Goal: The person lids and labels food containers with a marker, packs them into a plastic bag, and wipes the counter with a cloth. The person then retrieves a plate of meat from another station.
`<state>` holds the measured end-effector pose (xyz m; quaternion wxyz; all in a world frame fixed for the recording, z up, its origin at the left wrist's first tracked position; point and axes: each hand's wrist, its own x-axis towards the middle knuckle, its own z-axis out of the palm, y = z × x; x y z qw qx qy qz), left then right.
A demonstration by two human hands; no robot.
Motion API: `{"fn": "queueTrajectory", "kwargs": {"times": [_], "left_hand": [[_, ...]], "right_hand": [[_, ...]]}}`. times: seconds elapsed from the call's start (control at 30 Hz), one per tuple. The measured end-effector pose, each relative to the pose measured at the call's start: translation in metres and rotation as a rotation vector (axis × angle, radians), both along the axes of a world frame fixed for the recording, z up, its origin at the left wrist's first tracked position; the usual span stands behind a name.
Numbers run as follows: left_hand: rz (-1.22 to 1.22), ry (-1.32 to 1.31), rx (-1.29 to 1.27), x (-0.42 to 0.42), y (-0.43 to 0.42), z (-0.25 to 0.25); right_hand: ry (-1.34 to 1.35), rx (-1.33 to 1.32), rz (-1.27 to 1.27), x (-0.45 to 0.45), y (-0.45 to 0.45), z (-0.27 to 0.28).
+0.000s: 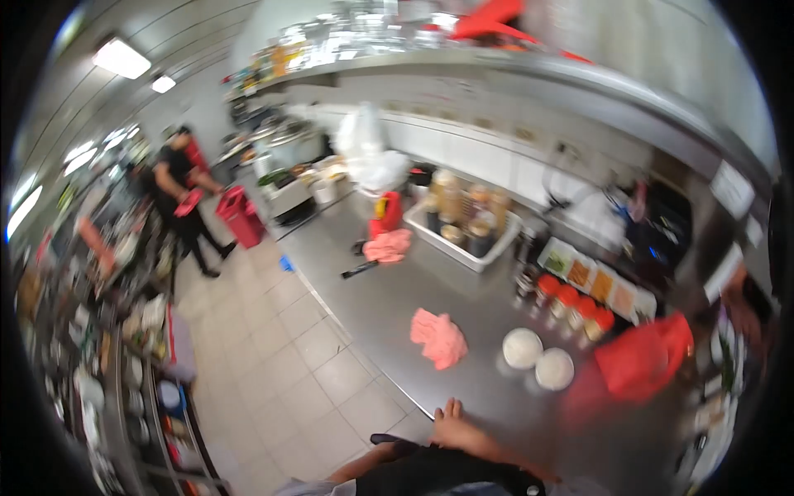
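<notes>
My right hand [453, 426] is at the near edge of the steel counter [372, 314], fingers stretched out and apart, with nothing seen in it. Low in front of my body is my left hand [382, 452], beside a dark shape [395, 442]; its fingers are hidden, so any hold there cannot be told. Beyond my right hand lies a crumpled pink cloth [439, 339]. To its right stand two round tubs [522, 348] with pale contents. A red bag or cloth [643, 357] lies farther right, partly blurred.
Red-lidded jars [572, 306] and a tray of toppings [597, 279] line the back. A white bin [455, 246] holds several bottles. Another pink cloth [387, 246] lies farther left. Across the tiled floor, a person [178, 190] stands near a red bin [240, 217]. A shelf [496, 59] hangs overhead.
</notes>
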<state>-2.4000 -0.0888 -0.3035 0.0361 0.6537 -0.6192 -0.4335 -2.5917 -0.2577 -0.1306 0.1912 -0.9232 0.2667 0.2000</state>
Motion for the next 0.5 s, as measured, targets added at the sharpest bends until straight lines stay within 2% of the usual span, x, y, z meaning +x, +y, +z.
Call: {"fn": "queueTrajectory", "kwargs": {"times": [0.03,0.07,0.13,0.2,0.27,0.3,0.33,0.4,0.47,0.5], "left_hand": [[0.074,-0.034,-0.028,0.009,0.014,-0.015],[0.162,-0.065,-0.042,0.015,0.028,-0.03],[0.402,-0.02,0.288,0.034,0.044,-0.011],[0.635,0.004,0.188,0.045,0.073,-0.006],[0.758,-0.136,0.246,0.047,0.094,0.002],[0.701,-0.224,0.326,0.048,0.102,-0.004],[0.719,-0.218,0.331,0.044,0.109,-0.012],[0.552,-0.173,0.544,0.035,0.117,-0.018],[0.7,0.029,0.511,0.012,0.117,-0.026],[0.608,-0.052,0.399,0.001,0.112,-0.026]], "right_hand": [[0.017,0.033,-0.039,0.001,0.011,0.016],[-0.011,0.059,-0.048,-0.001,0.011,0.009],[-0.003,0.061,0.037,-0.001,0.0,0.004],[0.069,0.059,0.138,0.009,-0.01,0.003],[0.139,0.058,0.205,0.018,-0.014,0.008],[0.16,0.009,0.247,0.022,-0.015,0.016],[0.18,-0.041,0.285,0.026,-0.017,0.022],[0.224,-0.001,0.279,0.038,-0.02,0.031],[0.266,0.037,0.27,0.043,-0.019,0.026],[0.224,-0.013,0.241,0.043,-0.018,0.017]]}}
